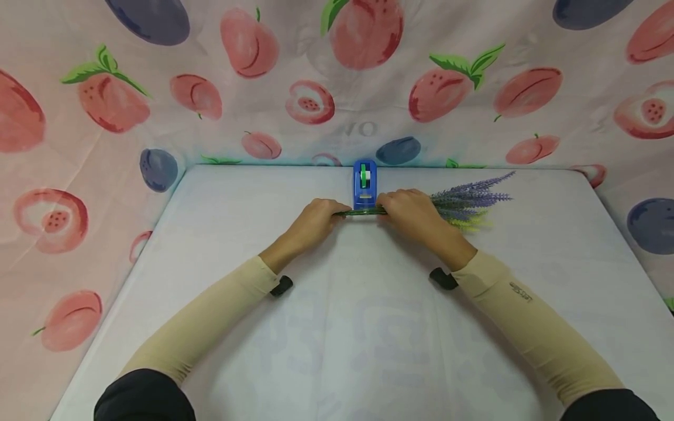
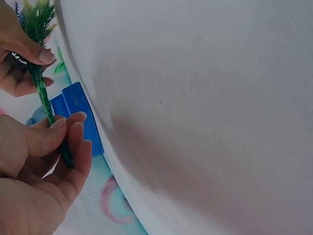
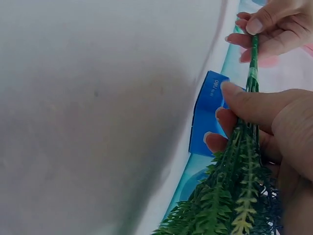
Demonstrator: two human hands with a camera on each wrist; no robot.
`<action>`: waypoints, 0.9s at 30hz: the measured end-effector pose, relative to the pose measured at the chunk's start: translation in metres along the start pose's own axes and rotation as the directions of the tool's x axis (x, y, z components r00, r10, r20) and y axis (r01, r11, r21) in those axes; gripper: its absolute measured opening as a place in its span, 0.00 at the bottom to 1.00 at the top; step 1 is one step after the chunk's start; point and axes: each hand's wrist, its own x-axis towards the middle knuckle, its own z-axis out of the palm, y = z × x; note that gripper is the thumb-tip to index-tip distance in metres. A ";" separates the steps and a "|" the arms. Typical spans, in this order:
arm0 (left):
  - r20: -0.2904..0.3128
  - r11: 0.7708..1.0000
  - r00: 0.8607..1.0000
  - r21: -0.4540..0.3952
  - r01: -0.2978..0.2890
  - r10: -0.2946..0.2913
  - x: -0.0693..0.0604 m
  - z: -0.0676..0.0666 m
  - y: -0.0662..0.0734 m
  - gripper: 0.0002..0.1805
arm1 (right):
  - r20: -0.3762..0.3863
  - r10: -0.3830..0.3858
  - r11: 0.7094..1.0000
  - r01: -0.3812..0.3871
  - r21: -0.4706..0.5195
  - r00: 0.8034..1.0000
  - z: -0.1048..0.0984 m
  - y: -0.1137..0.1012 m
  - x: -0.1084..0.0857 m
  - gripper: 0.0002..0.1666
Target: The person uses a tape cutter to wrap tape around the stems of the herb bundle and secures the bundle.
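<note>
A bunch of artificial lavender (image 1: pixel 471 196) lies sideways in the air above the table, purple and yellow-green heads to the right. My left hand (image 1: pixel 316 221) pinches the stem ends between thumb and fingers. Closer to the heads, my right hand (image 1: pixel 411 213) holds the stems with its thumb on one side and fingers on the other. Between the hands, a shiny band of clear tape (image 3: pixel 252 73) appears to wrap the green stems (image 2: pixel 49 107). Just beyond them stands a blue tape dispenser (image 1: pixel 365 190) with a green-cored roll (image 1: pixel 363 175).
The white-covered table (image 1: pixel 337 327) reaches back to a pink fruit-print cloth (image 1: pixel 253 117) hanging behind it. The dispenser stands near the table's back edge. Black wrist mounts (image 1: pixel 444 279) sit by both cuffs.
</note>
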 end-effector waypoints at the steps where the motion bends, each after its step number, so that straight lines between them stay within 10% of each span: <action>1: 0.003 1.000 1.000 -0.001 0.002 -0.002 0.000 0.000 0.000 0.16 | 0.007 0.011 1.000 -0.011 0.002 1.000 0.001 0.000 0.001 0.16; 27: -0.016 0.999 1.000 -0.036 0.024 -0.025 0.007 -0.003 0.000 0.16 | -0.090 -0.037 0.999 0.034 -0.036 0.995 0.003 0.005 0.004 0.07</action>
